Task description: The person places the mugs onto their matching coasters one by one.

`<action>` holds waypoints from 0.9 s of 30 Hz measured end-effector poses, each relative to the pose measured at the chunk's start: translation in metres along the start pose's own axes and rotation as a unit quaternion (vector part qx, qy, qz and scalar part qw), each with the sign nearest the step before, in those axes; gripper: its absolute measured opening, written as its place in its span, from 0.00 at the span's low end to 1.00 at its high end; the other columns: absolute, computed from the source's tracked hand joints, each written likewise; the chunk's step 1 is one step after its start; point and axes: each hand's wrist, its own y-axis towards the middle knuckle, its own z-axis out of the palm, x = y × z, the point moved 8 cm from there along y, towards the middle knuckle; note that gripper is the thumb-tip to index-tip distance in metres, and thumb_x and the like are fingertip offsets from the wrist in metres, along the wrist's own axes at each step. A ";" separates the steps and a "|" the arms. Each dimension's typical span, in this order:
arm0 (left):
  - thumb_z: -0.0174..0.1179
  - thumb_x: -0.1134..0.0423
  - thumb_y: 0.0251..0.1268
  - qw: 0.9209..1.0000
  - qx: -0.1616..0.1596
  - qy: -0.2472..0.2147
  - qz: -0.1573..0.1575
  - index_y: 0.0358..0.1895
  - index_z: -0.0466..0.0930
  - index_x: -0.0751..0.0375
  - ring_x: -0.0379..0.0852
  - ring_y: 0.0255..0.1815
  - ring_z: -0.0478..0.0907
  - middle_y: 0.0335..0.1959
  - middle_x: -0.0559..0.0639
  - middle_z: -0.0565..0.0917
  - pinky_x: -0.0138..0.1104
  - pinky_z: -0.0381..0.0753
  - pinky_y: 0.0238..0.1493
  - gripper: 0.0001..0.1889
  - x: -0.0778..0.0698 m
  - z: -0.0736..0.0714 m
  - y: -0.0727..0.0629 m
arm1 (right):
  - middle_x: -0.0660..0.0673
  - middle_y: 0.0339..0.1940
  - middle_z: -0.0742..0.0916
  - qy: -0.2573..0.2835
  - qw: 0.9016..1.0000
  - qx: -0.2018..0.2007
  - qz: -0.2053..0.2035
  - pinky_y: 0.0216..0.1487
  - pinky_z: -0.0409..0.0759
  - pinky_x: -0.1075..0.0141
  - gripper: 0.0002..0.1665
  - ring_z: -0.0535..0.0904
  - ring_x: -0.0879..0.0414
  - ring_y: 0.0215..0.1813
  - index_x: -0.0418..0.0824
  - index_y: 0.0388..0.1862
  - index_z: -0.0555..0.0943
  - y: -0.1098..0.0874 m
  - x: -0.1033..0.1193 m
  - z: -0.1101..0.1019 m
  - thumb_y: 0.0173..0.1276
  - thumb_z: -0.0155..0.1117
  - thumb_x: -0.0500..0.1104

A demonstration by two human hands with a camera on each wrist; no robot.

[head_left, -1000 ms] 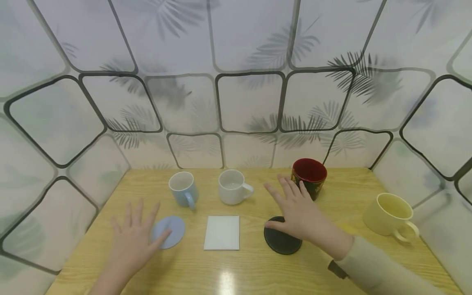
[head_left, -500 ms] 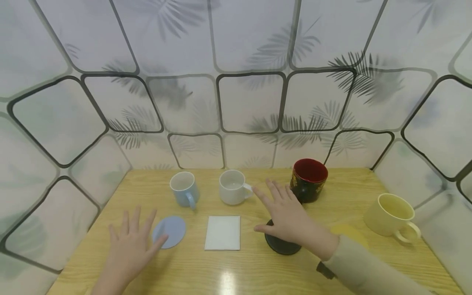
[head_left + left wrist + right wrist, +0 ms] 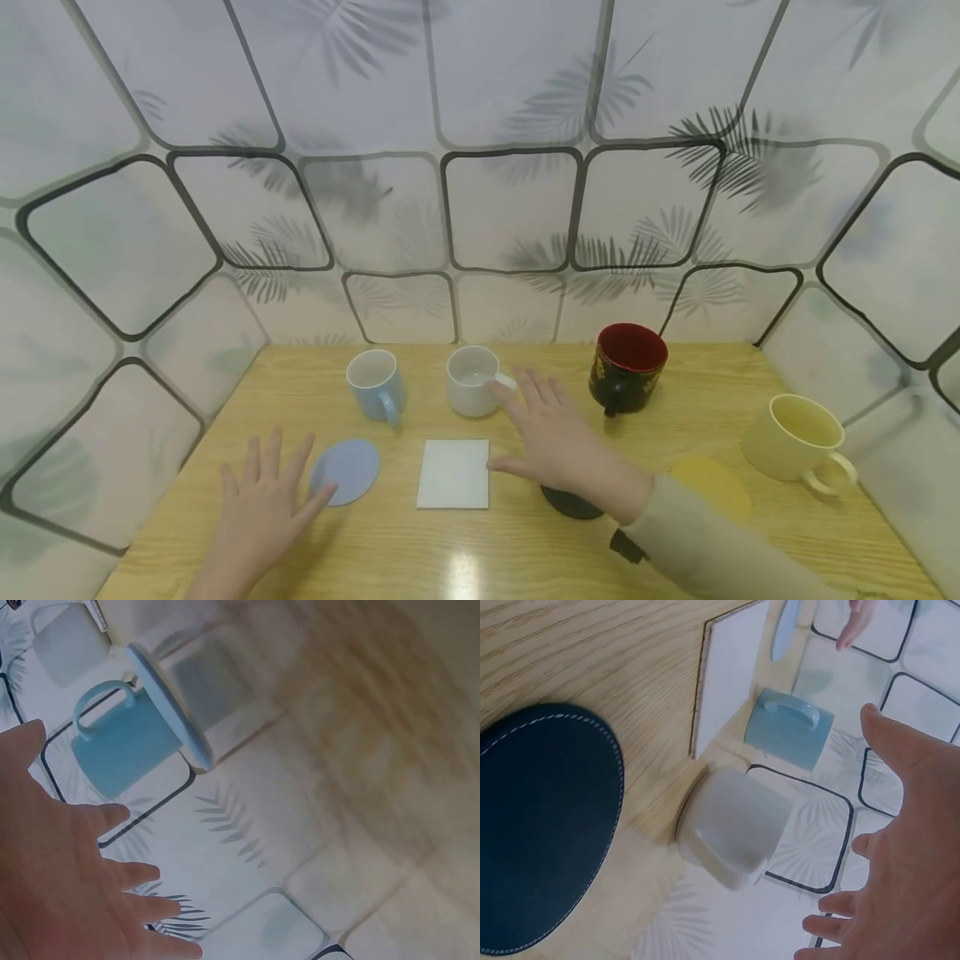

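Note:
With fingers spread, my left hand (image 3: 258, 508) hovers beside the round light-blue coaster (image 3: 347, 472), the thumb overlapping it in the head view. My right hand (image 3: 558, 442) has its fingers extended above the table, near the handle of the white mug (image 3: 472, 383) and partly covering the round black coaster (image 3: 572, 502). Neither hand holds anything. In the right wrist view the black coaster (image 3: 547, 832) shows stitching along its rim, and the white mug (image 3: 735, 825) stands ahead of the fingers. Behind the light-blue coaster is a light-blue mug (image 3: 375, 386). A square white coaster (image 3: 453, 474) lies between the hands.
A black mug with a red inside (image 3: 628, 368) stands at the back right. Farther right are a yellow mug (image 3: 791, 437) and a round yellow coaster (image 3: 712, 486). Patterned white panels (image 3: 510, 208) enclose the wooden table (image 3: 390, 550) at the back and sides.
My right hand has moved left, from beside the black mug toward the white mug, uncovering the black mug and more of the yellow coaster. The left hand has drawn back slightly.

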 end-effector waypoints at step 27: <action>0.62 0.38 0.73 0.998 0.046 0.000 0.050 0.79 0.69 0.60 0.85 0.76 0.62 0.79 0.76 0.65 0.84 0.56 0.68 0.40 0.016 0.023 0.000 | 0.31 0.85 0.63 0.020 0.999 0.018 -0.025 0.87 0.59 0.40 0.60 0.59 0.34 0.86 0.51 0.88 0.57 0.026 0.039 0.014 0.65 0.73 0.71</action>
